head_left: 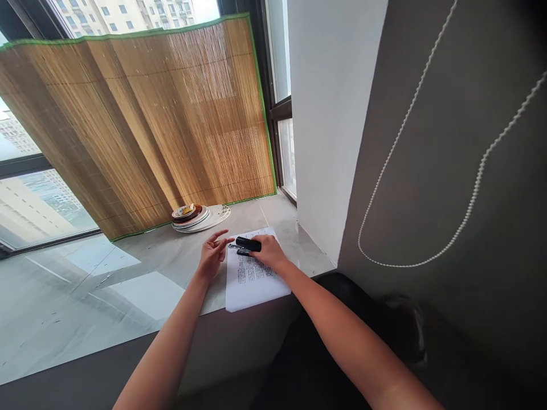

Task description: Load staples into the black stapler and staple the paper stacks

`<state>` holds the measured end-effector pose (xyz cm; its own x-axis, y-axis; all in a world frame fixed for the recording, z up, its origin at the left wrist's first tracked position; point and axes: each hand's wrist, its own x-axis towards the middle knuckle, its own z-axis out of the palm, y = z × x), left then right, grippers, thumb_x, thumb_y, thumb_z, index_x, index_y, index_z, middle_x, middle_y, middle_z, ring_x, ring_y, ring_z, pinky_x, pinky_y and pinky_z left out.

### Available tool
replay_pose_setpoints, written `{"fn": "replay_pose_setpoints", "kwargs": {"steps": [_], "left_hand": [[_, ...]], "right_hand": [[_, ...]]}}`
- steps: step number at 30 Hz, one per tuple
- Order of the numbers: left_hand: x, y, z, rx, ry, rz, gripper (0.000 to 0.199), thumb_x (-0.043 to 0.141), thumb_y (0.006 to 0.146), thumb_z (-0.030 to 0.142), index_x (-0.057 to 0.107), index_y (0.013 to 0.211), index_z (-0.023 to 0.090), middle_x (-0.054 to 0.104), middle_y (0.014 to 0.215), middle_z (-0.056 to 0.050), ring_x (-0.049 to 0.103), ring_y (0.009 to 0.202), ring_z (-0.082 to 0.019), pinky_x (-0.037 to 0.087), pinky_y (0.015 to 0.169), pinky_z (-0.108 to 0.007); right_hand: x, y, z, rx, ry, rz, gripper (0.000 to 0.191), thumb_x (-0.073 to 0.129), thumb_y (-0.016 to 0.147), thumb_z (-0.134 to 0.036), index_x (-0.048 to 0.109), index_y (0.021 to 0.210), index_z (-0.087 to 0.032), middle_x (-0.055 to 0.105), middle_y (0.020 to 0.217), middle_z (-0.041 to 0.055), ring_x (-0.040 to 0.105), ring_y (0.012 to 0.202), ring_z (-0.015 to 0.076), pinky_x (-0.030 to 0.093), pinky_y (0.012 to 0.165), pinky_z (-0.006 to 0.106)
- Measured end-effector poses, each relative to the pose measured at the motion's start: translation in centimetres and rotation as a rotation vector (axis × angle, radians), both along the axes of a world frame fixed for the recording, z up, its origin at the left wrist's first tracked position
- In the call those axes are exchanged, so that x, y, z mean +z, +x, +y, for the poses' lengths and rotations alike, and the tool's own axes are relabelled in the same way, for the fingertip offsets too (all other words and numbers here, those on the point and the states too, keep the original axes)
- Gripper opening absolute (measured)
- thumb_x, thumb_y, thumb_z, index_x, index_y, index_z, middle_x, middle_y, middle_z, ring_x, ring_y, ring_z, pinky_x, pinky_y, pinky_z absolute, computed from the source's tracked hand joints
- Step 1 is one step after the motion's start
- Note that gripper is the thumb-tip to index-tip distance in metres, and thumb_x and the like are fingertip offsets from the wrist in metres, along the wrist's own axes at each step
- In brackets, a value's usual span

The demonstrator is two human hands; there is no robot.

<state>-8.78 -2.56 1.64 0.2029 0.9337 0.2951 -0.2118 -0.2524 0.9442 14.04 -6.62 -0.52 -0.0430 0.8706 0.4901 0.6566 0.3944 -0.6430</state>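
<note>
My right hand (pixel 270 252) grips a black stapler (pixel 248 244) above a printed sheet of paper (pixel 256 282). The stapler's top arm is swung up from its lower part, and a metal strip shows between them. Just left of the stapler is my left hand (pixel 211 255), its fingers apart and stretched toward the stapler's front end. Nothing can be made out in the left hand. The paper lies on the grey marbled ledge, its near edge reaching the ledge's front edge, and the right hand covers part of the print.
Behind the hands, a stack of plates (pixel 192 222) stands on the ledge (pixel 171 265). A bamboo mat (pixel 171 125) with green edging leans against the window. To the right are a white wall corner (pixel 333 125) and a hanging bead chain (pixel 399 134).
</note>
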Motion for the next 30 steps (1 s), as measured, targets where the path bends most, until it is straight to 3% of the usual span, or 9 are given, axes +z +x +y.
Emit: {"fn": "replay_pose_setpoints", "kwargs": {"steps": [5, 9, 14, 16, 18, 20, 22, 27, 30], "left_hand": [[0.1, 0.4, -1.1, -0.134, 0.028, 0.135, 0.051, 0.091, 0.081, 0.047, 0.071, 0.117, 0.018, 0.07, 0.064, 0.002, 0.031, 0.036, -0.002, 0.022, 0.037, -0.017], [-0.3, 0.4, -1.2, -0.235, 0.048, 0.154, 0.059, 0.093, 0.076, 0.055, 0.068, 0.115, 0.019, 0.057, 0.051, 0.008, 0.038, 0.035, -0.005, 0.025, 0.038, -0.017], [-0.4, 0.4, -0.6, -0.271, 0.054, 0.128, 0.078, 0.091, 0.068, 0.07, 0.067, 0.121, 0.017, 0.068, 0.06, 0.001, 0.053, 0.04, -0.012, 0.039, 0.042, -0.022], [-0.2, 0.0, 0.0, -0.164, 0.044, 0.038, 0.083, 0.076, 0.073, 0.086, 0.068, 0.117, 0.016, 0.073, 0.068, -0.004, 0.053, 0.042, -0.012, 0.038, 0.042, -0.024], [-0.3, -0.7, 0.9, 0.097, 0.038, 0.011, 0.076, 0.05, 0.088, 0.09, 0.067, 0.106, 0.018, 0.071, 0.068, -0.004, 0.048, 0.043, -0.011, 0.035, 0.043, -0.024], [-0.7, -1.5, 2.0, 0.403, 0.034, 0.182, 0.061, 0.035, 0.101, 0.074, 0.062, 0.093, 0.02, 0.064, 0.062, -0.002, 0.045, 0.044, -0.012, 0.035, 0.046, -0.024], [-1.2, -2.0, 3.2, 0.573, 0.032, 0.442, 0.04, 0.044, 0.102, 0.054, 0.059, 0.083, 0.022, 0.06, 0.06, -0.001, 0.051, 0.05, -0.015, 0.039, 0.052, -0.025], [-1.7, -1.4, 6.3, 0.603, 0.12, 0.688, 0.005, 0.063, 0.085, 0.022, 0.067, 0.082, 0.022, 0.074, 0.094, -0.013, 0.067, 0.103, -0.029, 0.05, 0.09, -0.036], [-1.6, -1.0, 8.1, 0.546, 0.211, 0.736, 0.02, 0.065, 0.083, 0.017, 0.075, 0.1, 0.022, 0.072, 0.13, -0.016, 0.057, 0.132, -0.033, 0.044, 0.108, -0.041]], "right_hand": [[1.7, -0.7, -1.2, 0.252, 0.409, -0.101, 0.038, 0.08, 0.095, -0.035, 0.073, 0.131, -0.026, 0.074, 0.134, 0.0096, 0.064, 0.122, 0.0248, 0.05, 0.107, 0.042], [2.0, -2.1, -1.6, 0.351, 0.499, -0.102, 0.017, 0.066, 0.105, -0.026, 0.077, 0.118, -0.025, 0.079, 0.119, 0.006, 0.066, 0.109, 0.0199, 0.053, 0.102, 0.037], [2.0, -2.1, -1.2, 0.311, 0.531, 0.012, 0.012, 0.068, 0.104, -0.027, 0.08, 0.107, -0.023, 0.081, 0.108, 0.0062, 0.068, 0.103, 0.0197, 0.055, 0.098, 0.037], [2.4, -0.4, -0.4, 0.212, 0.519, 0.072, 0.013, 0.069, 0.103, -0.029, 0.08, 0.105, -0.023, 0.08, 0.11, 0.0069, 0.069, 0.104, 0.021, 0.054, 0.1, 0.039], [2.8, 2.4, 0.8, 0.004, 0.444, 0.092, 0.015, 0.067, 0.103, -0.028, 0.08, 0.106, -0.022, 0.079, 0.115, 0.0081, 0.068, 0.109, 0.0226, 0.052, 0.104, 0.04], [2.8, 5.4, 2.1, -0.264, 0.246, 0.025, 0.016, 0.065, 0.101, -0.022, 0.081, 0.105, -0.019, 0.079, 0.115, 0.0097, 0.067, 0.112, 0.0243, 0.05, 0.104, 0.039], [2.3, 7.9, 3.3, -0.424, -0.033, -0.132, 0.021, 0.062, 0.099, -0.019, 0.082, 0.104, -0.019, 0.08, 0.111, 0.0115, 0.067, 0.112, 0.0274, 0.05, 0.099, 0.039], [0.1, 9.4, 5.1, -0.414, -0.158, -0.185, 0.023, 0.062, 0.092, -0.01, 0.083, 0.091, -0.016, 0.079, 0.101, 0.0181, 0.067, 0.109, 0.0319, 0.049, 0.096, 0.042], [-0.6, 9.0, 5.7, -0.379, -0.158, -0.188, 0.024, 0.06, 0.095, -0.013, 0.084, 0.096, -0.017, 0.077, 0.112, 0.0188, 0.064, 0.117, 0.0334, 0.05, 0.096, 0.043]]}}
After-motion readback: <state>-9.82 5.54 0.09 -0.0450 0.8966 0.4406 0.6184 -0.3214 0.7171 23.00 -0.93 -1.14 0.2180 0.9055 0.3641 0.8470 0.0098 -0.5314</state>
